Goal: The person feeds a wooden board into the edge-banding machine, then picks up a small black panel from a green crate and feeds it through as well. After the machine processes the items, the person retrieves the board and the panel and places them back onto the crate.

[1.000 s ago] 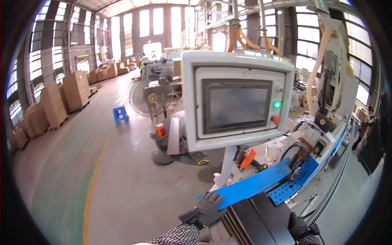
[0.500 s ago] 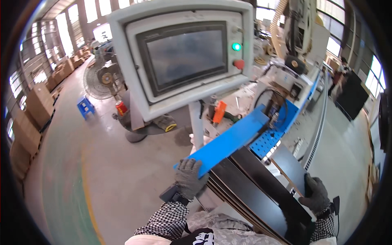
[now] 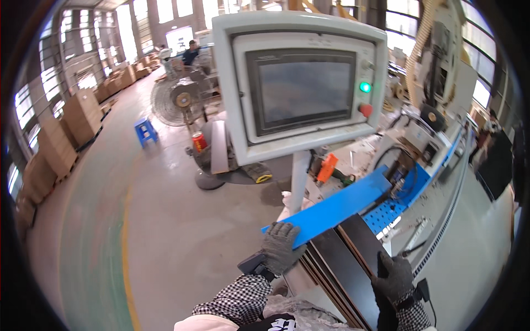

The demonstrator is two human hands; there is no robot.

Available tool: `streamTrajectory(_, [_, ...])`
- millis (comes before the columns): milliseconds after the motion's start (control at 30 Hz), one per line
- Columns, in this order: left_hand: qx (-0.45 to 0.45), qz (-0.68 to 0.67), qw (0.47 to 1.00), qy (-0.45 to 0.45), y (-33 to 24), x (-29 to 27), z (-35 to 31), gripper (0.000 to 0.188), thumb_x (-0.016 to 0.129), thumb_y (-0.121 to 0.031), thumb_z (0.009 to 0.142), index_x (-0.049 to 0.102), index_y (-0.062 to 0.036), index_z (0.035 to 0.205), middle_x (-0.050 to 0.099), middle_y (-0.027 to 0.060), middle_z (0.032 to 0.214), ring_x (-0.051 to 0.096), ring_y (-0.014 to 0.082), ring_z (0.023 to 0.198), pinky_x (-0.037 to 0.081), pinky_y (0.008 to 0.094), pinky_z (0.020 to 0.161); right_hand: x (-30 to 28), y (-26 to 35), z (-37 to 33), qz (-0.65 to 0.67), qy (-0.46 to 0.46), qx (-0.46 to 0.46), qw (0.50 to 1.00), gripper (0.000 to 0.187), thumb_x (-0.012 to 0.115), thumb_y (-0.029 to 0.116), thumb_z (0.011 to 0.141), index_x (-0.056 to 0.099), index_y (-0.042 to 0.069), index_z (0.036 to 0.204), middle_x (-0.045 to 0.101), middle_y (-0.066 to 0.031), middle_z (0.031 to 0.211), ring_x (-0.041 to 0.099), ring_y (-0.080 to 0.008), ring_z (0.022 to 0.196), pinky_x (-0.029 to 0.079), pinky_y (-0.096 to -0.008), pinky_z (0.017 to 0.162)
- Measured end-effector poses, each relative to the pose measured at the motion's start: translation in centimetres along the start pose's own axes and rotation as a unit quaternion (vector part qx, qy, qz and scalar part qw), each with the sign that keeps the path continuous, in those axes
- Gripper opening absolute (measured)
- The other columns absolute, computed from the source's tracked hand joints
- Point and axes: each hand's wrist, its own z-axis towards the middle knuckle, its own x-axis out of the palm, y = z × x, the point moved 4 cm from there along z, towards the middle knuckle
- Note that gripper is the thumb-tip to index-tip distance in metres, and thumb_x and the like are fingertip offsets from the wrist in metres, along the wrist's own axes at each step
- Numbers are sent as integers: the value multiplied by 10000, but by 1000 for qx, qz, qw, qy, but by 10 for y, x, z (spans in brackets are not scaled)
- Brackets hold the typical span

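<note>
My left hand, in a grey knit glove, has its fingers over the near left end of a long flat blue panel. The panel slants up and right toward the machine. Below it stand several dark boards with brown edges, side by side and running toward my body. At their right side my right hand, also gloved, holds the edge of the rightmost dark board. The fingers curl over that edge, and their tips are partly hidden.
A control box with a dark screen, a green light and a red button stands ahead on a post. Right of it are the machine's perforated blue plate and a long rail. Further left are a fan, a blue stool and cartons.
The view has swung left. My right hand has moved in toward the left, and the rightmost board now lies closer against the others. My left hand stays at the blue panel's end.
</note>
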Motion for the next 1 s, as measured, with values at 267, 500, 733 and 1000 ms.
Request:
streamTrajectory(267, [-10,-6,1000,7,1,-4,1,593,758,-475,858,675,-71,1284,659,207,1322,587,404,1289,398,585,1161,-1,19,1,-6,-50,16,999,686,836,415,661,733,86,1254,665,-206,1250,581,-452,1157,489,-545,990])
streamTrajectory(500, [-7,0,1000,20,-3,-6,5,603,764,-463,847,661,-72,1294,650,202,1324,589,406,1280,404,582,1155,-25,-12,25,-79,-44,-110,990,462,874,534,590,842,165,867,735,-74,749,693,-318,836,515,-517,810])
streamTrajectory(733, [-4,4,1000,29,-4,-11,5,599,760,-462,851,652,-78,1298,656,194,1294,594,396,1259,414,569,1141,-13,13,74,46,-120,-90,988,761,863,455,745,653,98,1384,665,-193,1296,632,-403,1159,524,-520,986])
streamTrajectory(1000, [37,10,999,20,-6,-7,7,561,797,-425,813,679,-79,1238,675,183,1239,608,400,1216,432,570,1107,24,21,78,104,23,28,994,952,654,718,833,472,103,1537,570,-186,1415,635,-404,1203,546,-507,970])
